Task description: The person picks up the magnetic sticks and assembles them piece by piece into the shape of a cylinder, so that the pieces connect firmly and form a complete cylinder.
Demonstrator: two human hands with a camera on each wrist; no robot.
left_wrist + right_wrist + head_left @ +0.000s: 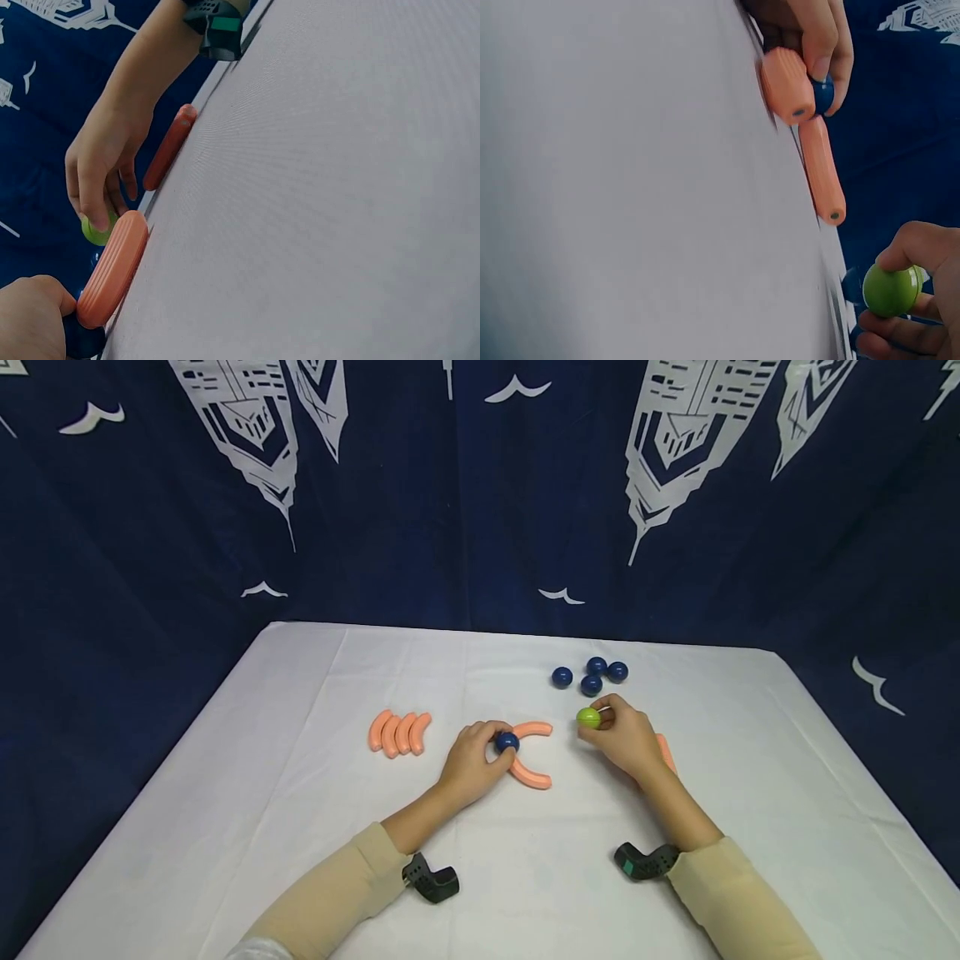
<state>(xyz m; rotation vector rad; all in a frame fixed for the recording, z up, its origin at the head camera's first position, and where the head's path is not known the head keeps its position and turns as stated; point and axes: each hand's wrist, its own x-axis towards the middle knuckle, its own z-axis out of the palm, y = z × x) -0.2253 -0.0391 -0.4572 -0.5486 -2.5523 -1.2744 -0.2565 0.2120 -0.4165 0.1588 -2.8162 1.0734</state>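
My left hand [472, 766] holds a dark blue ball [507, 742] between thumb and fingers, low over the white cloth. Two curved, ribbed orange sticks [534, 778] fan out from this ball toward the right, one above the other in the head view. Their near ends meet the ball, and a small dark dot marks an end face of a stick [823, 176] in the right wrist view. To the right, my right hand [628, 742] pinches a lime green ball [588, 717] by its fingertips, just right of the sticks' open side.
Several curved orange sticks [400, 733] lie side by side at the left. Several dark blue balls [592, 685] sit beyond my right hand. Another orange stick [666, 753] lies partly hidden behind the right wrist. A patterned blue curtain [465, 527] hangs behind the table.
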